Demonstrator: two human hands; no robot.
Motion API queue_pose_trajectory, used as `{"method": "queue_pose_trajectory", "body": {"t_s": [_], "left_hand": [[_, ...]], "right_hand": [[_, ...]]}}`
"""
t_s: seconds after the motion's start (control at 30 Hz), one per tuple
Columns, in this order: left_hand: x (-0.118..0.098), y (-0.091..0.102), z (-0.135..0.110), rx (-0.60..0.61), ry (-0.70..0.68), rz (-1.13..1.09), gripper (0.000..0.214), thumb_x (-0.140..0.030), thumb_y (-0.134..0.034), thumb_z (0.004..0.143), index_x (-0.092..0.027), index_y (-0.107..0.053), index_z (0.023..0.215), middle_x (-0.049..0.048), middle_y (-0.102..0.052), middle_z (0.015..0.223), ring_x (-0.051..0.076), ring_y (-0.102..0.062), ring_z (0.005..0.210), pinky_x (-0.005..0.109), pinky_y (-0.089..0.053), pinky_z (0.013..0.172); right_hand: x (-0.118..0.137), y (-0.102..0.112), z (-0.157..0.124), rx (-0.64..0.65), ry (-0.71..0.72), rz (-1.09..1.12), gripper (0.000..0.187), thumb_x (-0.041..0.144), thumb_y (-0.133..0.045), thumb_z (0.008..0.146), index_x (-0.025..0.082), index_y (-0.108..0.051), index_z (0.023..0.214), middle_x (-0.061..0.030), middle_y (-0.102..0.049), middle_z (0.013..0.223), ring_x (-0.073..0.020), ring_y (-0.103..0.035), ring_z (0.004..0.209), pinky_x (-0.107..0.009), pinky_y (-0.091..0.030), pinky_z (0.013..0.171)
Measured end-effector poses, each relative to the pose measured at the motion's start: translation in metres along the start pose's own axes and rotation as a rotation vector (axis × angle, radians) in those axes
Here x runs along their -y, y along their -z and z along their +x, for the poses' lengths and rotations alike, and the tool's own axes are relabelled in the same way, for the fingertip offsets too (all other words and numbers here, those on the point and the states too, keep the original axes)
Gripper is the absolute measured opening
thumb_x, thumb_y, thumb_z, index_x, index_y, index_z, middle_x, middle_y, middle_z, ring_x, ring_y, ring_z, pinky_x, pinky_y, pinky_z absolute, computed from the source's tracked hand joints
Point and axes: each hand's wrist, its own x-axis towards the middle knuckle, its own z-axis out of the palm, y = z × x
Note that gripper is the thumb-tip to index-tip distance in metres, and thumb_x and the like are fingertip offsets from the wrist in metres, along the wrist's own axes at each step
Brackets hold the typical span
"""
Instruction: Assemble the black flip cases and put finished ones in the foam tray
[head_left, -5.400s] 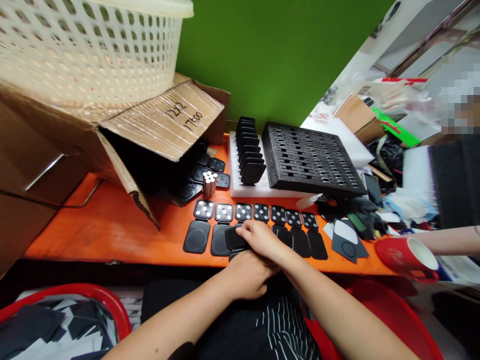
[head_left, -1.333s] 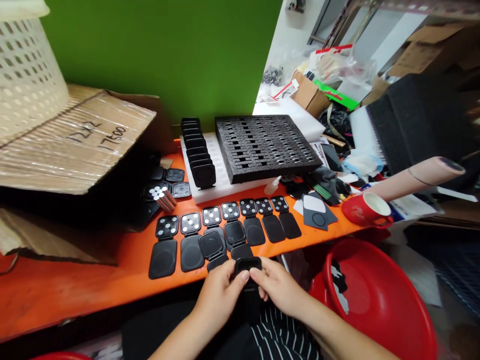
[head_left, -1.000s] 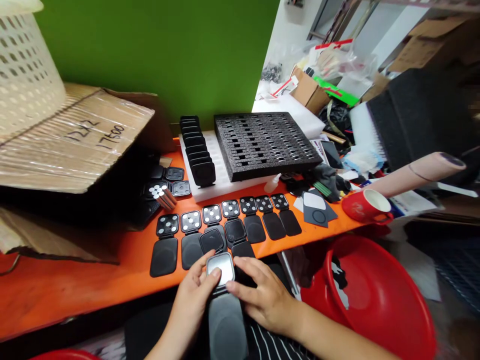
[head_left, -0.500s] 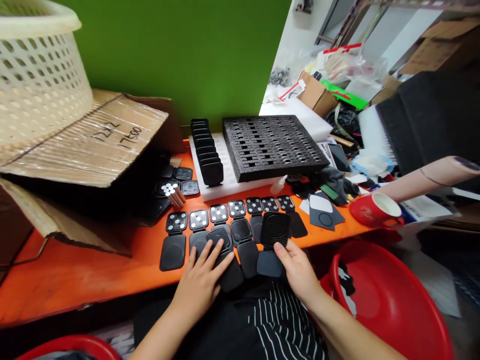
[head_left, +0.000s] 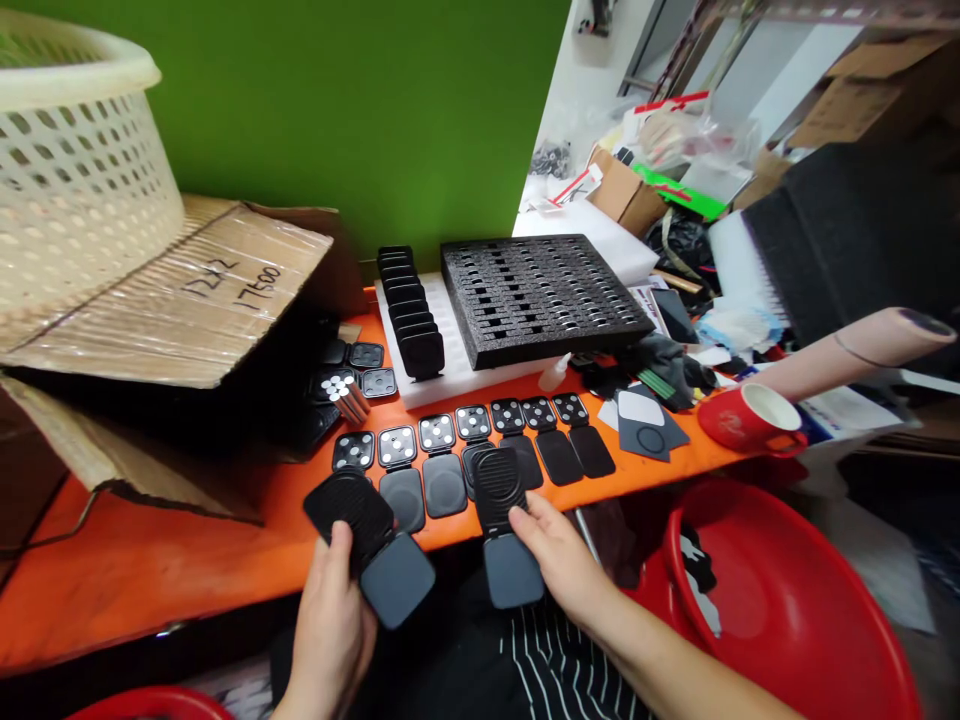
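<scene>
Head view shows the left hand (head_left: 328, 620), fingers closed on a black hinged case (head_left: 360, 515), and the right hand (head_left: 568, 562), fingers pinching a second case (head_left: 499, 490), both opened out over the near edge of the orange tabletop (head_left: 225, 560), where more cases (head_left: 443, 485) lie in a row before a foam tray (head_left: 547, 300) and green wall (head_left: 337, 120).

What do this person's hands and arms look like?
The left hand and right hand are bare, with no visible gloves or rings. The right forearm shows no sleeve, watch or cable. Black clothing with wavy white stripes shows between them.
</scene>
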Motion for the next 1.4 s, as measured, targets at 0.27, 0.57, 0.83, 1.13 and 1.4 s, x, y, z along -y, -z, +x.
{"method": "queue_pose_trajectory", "body": {"t_s": [0.27, 0.57, 0.83, 1.13, 1.4], "left_hand": [[0.025, 0.005, -0.018, 0.107, 0.440, -0.251, 0.028, -0.003, -0.064, 0.065, -0.013, -0.065, 0.092, 0.0075, -0.071, 0.088, 0.021, -0.068, 0.082, 0.032, -0.055, 0.078], [0.032, 0.004, -0.031, 0.288, 0.328, -0.183, 0.052, -0.026, -0.083, 0.054, -0.017, -0.063, 0.102, 0.0061, -0.071, 0.094, 0.025, -0.066, 0.090, 0.031, -0.051, 0.077], [0.033, -0.004, -0.024, 0.409, 0.337, -0.086, 0.038, -0.030, -0.082, 0.057, -0.014, -0.066, 0.087, 0.0070, -0.070, 0.087, 0.025, -0.066, 0.082, 0.033, -0.050, 0.075], [0.040, 0.007, -0.024, 0.417, 0.208, -0.033, 0.038, -0.037, -0.077, 0.064, -0.013, -0.067, 0.092, 0.0096, -0.069, 0.088, 0.023, -0.062, 0.079, 0.030, -0.047, 0.071], [0.033, 0.042, -0.014, 0.220, 0.020, 0.035, 0.054, -0.039, -0.079, 0.061, -0.017, -0.062, 0.108, 0.0090, -0.066, 0.109, 0.029, -0.057, 0.106, 0.034, -0.044, 0.090]], "right_hand": [[-0.022, -0.031, -0.002, 0.054, -0.199, 0.025, 0.044, 0.058, -0.060, 0.075, 0.019, -0.053, 0.096, 0.0030, -0.057, 0.065, -0.0095, -0.050, 0.050, -0.021, -0.039, 0.045], [-0.031, -0.039, 0.005, 0.125, -0.174, -0.149, 0.052, 0.060, -0.059, 0.070, 0.019, -0.046, 0.099, 0.0059, -0.052, 0.063, -0.0086, -0.054, 0.048, -0.015, -0.040, 0.036], [-0.032, -0.025, 0.008, 0.179, -0.111, -0.235, 0.048, 0.061, -0.054, 0.074, 0.016, -0.048, 0.092, 0.0056, -0.052, 0.060, -0.0063, -0.050, 0.045, -0.016, -0.040, 0.038], [-0.042, -0.027, 0.006, 0.177, -0.149, -0.175, 0.050, 0.064, -0.056, 0.072, 0.017, -0.050, 0.087, 0.0051, -0.051, 0.058, -0.0078, -0.051, 0.047, -0.017, -0.040, 0.040], [-0.042, -0.044, 0.011, 0.280, -0.226, -0.155, 0.048, 0.059, -0.060, 0.070, 0.018, -0.051, 0.093, 0.0000, -0.060, 0.076, -0.0087, -0.056, 0.054, -0.020, -0.041, 0.047]]}}
